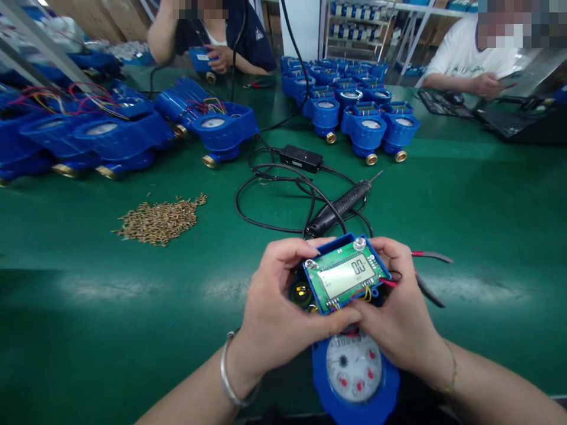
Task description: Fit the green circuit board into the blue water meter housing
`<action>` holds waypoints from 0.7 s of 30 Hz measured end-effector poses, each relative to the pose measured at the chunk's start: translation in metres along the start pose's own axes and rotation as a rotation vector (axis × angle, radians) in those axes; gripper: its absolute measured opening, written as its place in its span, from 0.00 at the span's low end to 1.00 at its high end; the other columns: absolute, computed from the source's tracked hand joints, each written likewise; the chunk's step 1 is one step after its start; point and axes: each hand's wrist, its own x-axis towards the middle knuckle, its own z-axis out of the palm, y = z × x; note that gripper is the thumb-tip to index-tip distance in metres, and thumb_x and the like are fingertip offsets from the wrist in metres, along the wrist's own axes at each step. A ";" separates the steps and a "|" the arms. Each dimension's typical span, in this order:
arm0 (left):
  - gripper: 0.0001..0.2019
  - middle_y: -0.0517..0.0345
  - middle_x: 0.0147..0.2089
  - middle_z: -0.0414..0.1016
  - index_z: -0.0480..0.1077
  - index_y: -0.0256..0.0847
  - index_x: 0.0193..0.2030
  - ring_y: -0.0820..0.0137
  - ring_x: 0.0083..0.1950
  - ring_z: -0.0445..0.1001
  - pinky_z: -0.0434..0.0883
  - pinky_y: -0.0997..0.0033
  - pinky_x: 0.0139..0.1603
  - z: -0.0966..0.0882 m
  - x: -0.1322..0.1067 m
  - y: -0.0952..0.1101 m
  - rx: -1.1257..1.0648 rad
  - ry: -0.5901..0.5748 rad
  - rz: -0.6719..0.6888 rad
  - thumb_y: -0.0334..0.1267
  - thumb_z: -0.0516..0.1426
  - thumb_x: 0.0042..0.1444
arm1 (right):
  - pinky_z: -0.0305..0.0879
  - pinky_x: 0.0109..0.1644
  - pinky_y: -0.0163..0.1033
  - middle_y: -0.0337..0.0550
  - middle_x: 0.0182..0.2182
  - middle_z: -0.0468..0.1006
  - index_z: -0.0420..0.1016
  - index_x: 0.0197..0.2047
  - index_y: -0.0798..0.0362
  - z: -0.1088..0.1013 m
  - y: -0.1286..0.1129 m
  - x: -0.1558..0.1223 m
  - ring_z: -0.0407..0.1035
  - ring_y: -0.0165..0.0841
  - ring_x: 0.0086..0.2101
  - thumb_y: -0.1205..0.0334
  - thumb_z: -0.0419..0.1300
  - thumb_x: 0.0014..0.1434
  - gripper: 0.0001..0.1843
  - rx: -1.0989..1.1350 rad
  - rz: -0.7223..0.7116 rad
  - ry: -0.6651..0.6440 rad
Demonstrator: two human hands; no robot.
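Note:
Between both hands is a green circuit board with a lit LCD screen [348, 276], seated in a blue plastic frame and tilted toward me. My left hand [279, 295] grips its left side, thumb along the lower edge. My right hand [398, 307] closes on the right side, its thumb meeting the left one. Red, black and yellow wires [367, 292] run from the board's lower edge. Just below sits a blue water meter [354, 372] with a white dial and red pointers, its upper part hidden by the hands and board. Pliers handles [432, 257] stick out past my right hand.
Beyond the hands lies a black electric screwdriver [341, 209] with a looped cable and a black inline box [301, 158]. A pile of small screws [162, 220] is at left. Blue water meters [370, 127] stand at back and left. Two people [221, 35] sit opposite.

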 end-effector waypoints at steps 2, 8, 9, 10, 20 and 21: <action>0.34 0.52 0.51 0.74 0.63 0.45 0.47 0.64 0.54 0.76 0.74 0.68 0.54 0.000 -0.001 -0.001 0.011 -0.001 0.023 0.32 0.74 0.35 | 0.68 0.44 0.38 0.39 0.45 0.68 0.57 0.55 0.42 0.000 0.000 0.001 0.68 0.32 0.43 0.70 0.64 0.47 0.34 0.025 0.001 -0.001; 0.30 0.51 0.51 0.74 0.60 0.45 0.46 0.61 0.54 0.76 0.74 0.59 0.56 0.006 -0.001 0.001 0.059 0.022 0.040 0.27 0.70 0.40 | 0.66 0.48 0.48 0.41 0.49 0.67 0.57 0.56 0.40 -0.002 0.004 -0.001 0.67 0.38 0.47 0.72 0.62 0.45 0.36 -0.022 0.018 -0.029; 0.29 0.51 0.51 0.74 0.59 0.45 0.46 0.60 0.54 0.76 0.75 0.58 0.55 0.007 0.000 0.001 0.058 0.026 0.046 0.26 0.69 0.40 | 0.65 0.49 0.50 0.42 0.50 0.67 0.57 0.56 0.40 -0.002 0.004 0.000 0.67 0.39 0.47 0.72 0.62 0.46 0.36 -0.036 0.005 -0.031; 0.29 0.50 0.51 0.74 0.59 0.45 0.46 0.60 0.54 0.76 0.75 0.58 0.53 0.007 0.000 0.001 0.055 0.030 0.054 0.26 0.68 0.40 | 0.64 0.50 0.51 0.43 0.50 0.66 0.57 0.57 0.41 -0.003 0.005 0.000 0.67 0.40 0.48 0.71 0.62 0.47 0.36 -0.050 -0.008 -0.040; 0.32 0.44 0.52 0.74 0.59 0.43 0.48 0.53 0.55 0.75 0.76 0.47 0.52 -0.006 -0.002 -0.004 0.321 0.102 0.261 0.27 0.70 0.40 | 0.55 0.53 0.54 0.49 0.49 0.61 0.68 0.51 0.49 -0.025 -0.008 -0.013 0.59 0.44 0.51 0.67 0.63 0.54 0.20 -0.207 -0.425 0.171; 0.31 0.43 0.52 0.75 0.59 0.42 0.47 0.54 0.54 0.75 0.75 0.47 0.53 -0.007 -0.002 -0.004 0.371 0.105 0.313 0.26 0.70 0.39 | 0.55 0.51 0.54 0.48 0.46 0.63 0.71 0.46 0.50 -0.025 -0.012 -0.013 0.60 0.42 0.48 0.68 0.61 0.57 0.13 -0.262 -0.431 0.161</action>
